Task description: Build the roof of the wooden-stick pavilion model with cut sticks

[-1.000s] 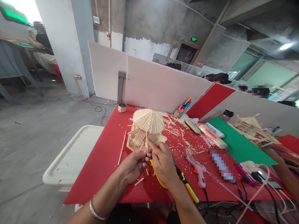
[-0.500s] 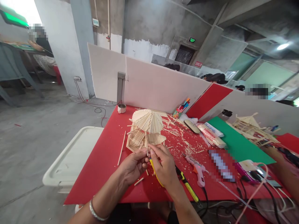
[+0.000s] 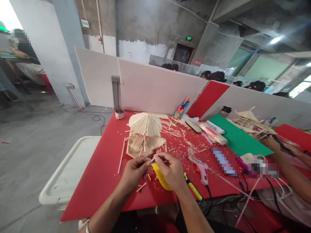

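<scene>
Between the fingertips of my left hand (image 3: 136, 171) and my right hand (image 3: 171, 168) is a short wooden stick (image 3: 153, 159), pinched at both ends. Just beyond them stands a small pavilion model (image 3: 145, 126) built of pale sticks, with a ribbed peaked roof over a lower tier and a stick base. A yellow-handled tool (image 3: 161, 177) lies under my right hand, which hides part of it. To the right rest a yellow-and-black utility knife (image 3: 193, 187) and a pink glue gun (image 3: 201, 170).
Loose sticks and shavings (image 3: 179, 129) litter the red tabletop (image 3: 97, 184). A pen holder (image 3: 179, 111), a tin (image 3: 119, 113) and a pack of sticks (image 3: 213, 132) stand or lie farther back. At right, a co-worker's arm (image 3: 289, 165) reaches toward another stick model (image 3: 252, 124). White partition boards (image 3: 155, 87) border the table.
Both hands have drawn back from the model toward me, and the stick between them has turned from upright to slanted. The view has shifted a little to the right.
</scene>
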### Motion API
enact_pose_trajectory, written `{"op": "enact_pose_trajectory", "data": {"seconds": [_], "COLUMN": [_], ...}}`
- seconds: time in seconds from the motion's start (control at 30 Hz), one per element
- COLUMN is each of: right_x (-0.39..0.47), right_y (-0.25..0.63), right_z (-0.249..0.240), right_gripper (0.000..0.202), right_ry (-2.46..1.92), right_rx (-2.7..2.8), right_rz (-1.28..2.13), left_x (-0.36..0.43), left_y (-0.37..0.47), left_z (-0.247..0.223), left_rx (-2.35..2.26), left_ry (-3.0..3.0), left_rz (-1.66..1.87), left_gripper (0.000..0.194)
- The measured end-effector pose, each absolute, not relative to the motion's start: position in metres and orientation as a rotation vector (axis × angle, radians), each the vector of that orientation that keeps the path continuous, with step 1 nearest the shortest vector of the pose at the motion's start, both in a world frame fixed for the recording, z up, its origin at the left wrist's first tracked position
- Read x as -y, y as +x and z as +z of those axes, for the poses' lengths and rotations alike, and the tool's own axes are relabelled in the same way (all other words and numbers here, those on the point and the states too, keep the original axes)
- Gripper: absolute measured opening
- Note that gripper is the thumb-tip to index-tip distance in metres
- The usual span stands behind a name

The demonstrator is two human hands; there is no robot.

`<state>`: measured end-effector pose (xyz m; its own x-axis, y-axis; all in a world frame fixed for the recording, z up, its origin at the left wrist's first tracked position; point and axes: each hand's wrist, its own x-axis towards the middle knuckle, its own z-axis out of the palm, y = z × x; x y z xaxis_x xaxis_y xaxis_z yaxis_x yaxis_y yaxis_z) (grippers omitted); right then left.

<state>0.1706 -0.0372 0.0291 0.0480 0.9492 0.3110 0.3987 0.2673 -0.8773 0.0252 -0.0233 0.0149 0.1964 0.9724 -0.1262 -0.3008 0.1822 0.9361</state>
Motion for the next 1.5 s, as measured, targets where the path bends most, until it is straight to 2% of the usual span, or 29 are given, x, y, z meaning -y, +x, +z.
{"op": "enact_pose_trajectory", "data": {"seconds": [0.2, 0.47, 0.6, 0.8, 1.13, 1.23, 1.37, 1.5], "right_x": [0.044, 0.054, 0.057, 0.053, 0.06, 0.057, 0.035, -0.009], "right_y": [0.178, 0.168, 0.158, 0.146, 0.152, 0.169, 0.203, 0.23], "right_z": [0.034, 0.035, 0.032, 0.024, 0.017, 0.014, 0.017, 0.017], "right_gripper": [0.016, 0.018, 0.02, 0.024, 0.027, 0.033, 0.033, 0.027], "right_ry": [-1.278, -1.277, -1.301, -1.419, -1.394, -1.6, -2.191, -2.33], "right_rx": [1.673, 1.794, 1.718, 1.532, 1.667, 1.644, 1.591, 1.643], "right_rz": [0.646, 0.587, 0.62, 0.46, 0.516, 0.415, 0.171, 0.196], "left_x": [0.022, 0.024, 0.025, 0.027, 0.027, 0.026, 0.025, 0.021], "left_y": [0.017, 0.022, 0.027, 0.028, 0.034, 0.043, 0.057, 0.067], "left_z": [0.021, 0.022, 0.019, 0.018, 0.015, 0.011, 0.004, -0.002], "left_rx": [-1.041, -0.917, -0.924, -0.915, -0.902, -0.935, -0.972, -0.978], "left_ry": [1.123, 0.543, 0.488, 0.496, 0.544, 0.604, 0.669, 0.724], "left_rz": [1.196, 1.273, 1.237, 1.185, 1.162, 1.098, 1.016, 0.996], "left_gripper": [0.007, 0.038, 0.037, 0.043, 0.038, 0.042, 0.047, 0.045]}}
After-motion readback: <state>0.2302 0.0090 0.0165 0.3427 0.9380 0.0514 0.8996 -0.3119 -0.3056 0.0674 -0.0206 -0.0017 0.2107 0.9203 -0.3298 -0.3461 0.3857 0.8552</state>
